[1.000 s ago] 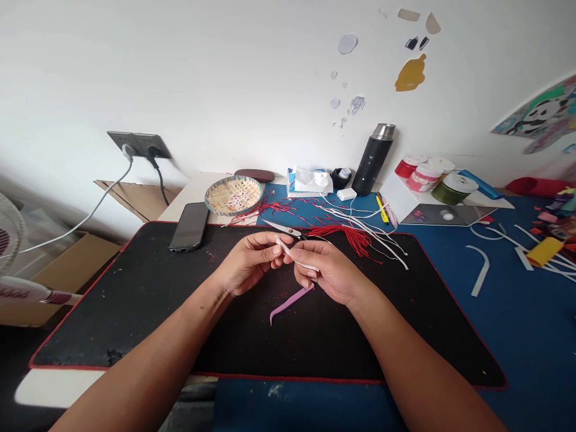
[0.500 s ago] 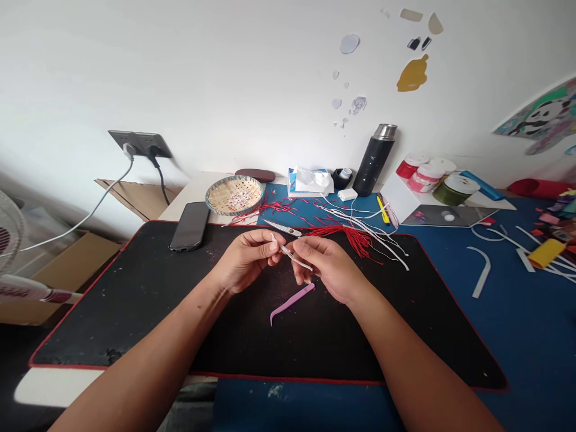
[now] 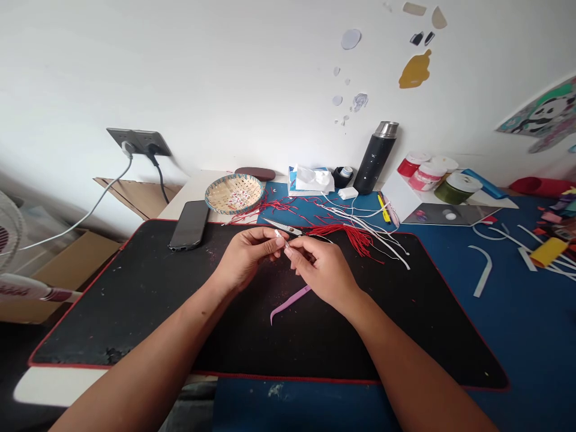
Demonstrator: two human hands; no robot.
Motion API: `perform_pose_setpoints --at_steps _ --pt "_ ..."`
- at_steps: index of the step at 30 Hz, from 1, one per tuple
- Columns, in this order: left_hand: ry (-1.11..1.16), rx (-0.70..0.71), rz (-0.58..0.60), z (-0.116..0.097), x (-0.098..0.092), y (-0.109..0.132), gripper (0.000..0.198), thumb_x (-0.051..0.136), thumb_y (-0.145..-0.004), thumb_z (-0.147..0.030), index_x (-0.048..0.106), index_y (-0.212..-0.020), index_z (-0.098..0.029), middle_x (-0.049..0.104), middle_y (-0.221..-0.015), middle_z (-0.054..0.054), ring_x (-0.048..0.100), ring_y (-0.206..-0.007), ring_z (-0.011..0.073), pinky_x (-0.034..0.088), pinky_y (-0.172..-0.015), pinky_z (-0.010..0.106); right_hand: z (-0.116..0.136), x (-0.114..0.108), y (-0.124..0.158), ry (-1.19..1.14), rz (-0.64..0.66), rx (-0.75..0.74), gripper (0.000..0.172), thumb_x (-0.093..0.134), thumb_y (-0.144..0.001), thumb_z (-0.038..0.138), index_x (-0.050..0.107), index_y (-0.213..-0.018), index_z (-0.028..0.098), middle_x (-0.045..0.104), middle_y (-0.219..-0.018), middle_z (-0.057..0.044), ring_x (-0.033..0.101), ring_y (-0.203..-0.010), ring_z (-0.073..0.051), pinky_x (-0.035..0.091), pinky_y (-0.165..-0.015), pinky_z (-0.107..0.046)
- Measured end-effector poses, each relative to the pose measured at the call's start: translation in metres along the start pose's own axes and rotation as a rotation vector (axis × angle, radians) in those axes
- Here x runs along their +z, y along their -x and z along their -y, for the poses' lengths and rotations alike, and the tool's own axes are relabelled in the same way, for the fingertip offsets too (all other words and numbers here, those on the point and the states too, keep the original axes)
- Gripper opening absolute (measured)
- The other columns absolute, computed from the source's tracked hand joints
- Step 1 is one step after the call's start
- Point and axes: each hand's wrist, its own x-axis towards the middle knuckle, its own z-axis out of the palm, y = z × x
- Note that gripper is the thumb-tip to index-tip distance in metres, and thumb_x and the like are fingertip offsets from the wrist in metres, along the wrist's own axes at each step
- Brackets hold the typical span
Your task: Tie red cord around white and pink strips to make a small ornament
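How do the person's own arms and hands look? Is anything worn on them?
The left forearm and right forearm are bare, with no sleeve in view. The left hand and right hand wear no gloves. No watch, bracelet or ring is visible.

You've got the white strip [image 3: 279, 235] pinched between your left hand [image 3: 246, 255] and right hand [image 3: 324, 270], over the black mat's [image 3: 135, 300] far middle: thin, pale, only a short end showing.
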Motion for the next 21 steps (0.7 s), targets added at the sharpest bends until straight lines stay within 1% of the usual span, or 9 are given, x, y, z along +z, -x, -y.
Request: perform_pose_setpoints --at_steps 8,11,14,17,21 --pt "-0.025 0.018 -0.048 -0.0022 0.0034 0.0006 0.028 0.099 -0.063 -0.034 0.083 -0.076 -0.014 0.075 -0.078 0.006 0.058 -0.062 0.0115 0.044 -0.057 0.024 -0.0019 0.0005 -0.0012 -0.053 -0.008 0.019 0.022 0.061 -0.103 0.04 0.073 -0.095 0.024 0.074 -0.076 -0.002 0.07 -0.067 -0.019 0.048 -0.066 -0.03" --pt "-0.033 0.031 -0.06 -0.0015 0.004 0.0014 0.027 0.098 -0.064 -0.034 0.083 -0.075 -0.015 0.076 -0.08 0.007 0.058 -0.062 0.0114 0.044 -0.057 0.024 -0.0001 -0.0007 -0.001 -0.037 -0.006 0.008 0.026 0.06 -0.104 0.039 0.072 -0.088 0.023 0.072 -0.071 -0.001 0.067 -0.064 -0.017 0.046 -0.065 -0.029" --pt "-0.035 0.04 -0.06 -0.0001 0.0047 0.0021 0.025 0.097 -0.066 -0.034 0.084 -0.076 -0.015 0.074 -0.073 0.006 0.058 -0.062 0.0118 0.044 -0.058 0.024 0.0018 -0.0014 -0.0009 -0.039 -0.012 0.014 0.028 0.061 -0.103 0.039 0.072 -0.083 0.023 0.07 -0.065 0.0 0.063 -0.061 -0.017 0.044 -0.063 -0.029" --pt "-0.001 0.033 -0.05 0.0016 0.0048 0.0021 0.024 0.098 -0.066 -0.031 0.085 -0.077 -0.015 0.073 -0.07 0.005 0.058 -0.062 0.0115 0.045 -0.058 0.022 0.0019 -0.0001 -0.0015 -0.141 0.003 0.084 0.027 0.064 -0.1 0.042 0.074 -0.086 0.021 0.067 -0.06 0.001 0.062 -0.055 -0.016 0.044 -0.059 -0.028" --pt "0.106 -0.039 -0.008 0.0036 0.0033 0.0007 0.023 0.098 -0.067 -0.028 0.086 -0.08 -0.014 0.075 -0.075 0.006 0.059 -0.063 0.0096 0.045 -0.058 0.02 0.0015 0.0012 -0.0035 -0.338 0.052 0.16 0.028 0.069 -0.095 0.046 0.073 -0.087 0.019 0.061 -0.056 0.003 0.062 -0.05 -0.015 0.044 -0.054 -0.027"
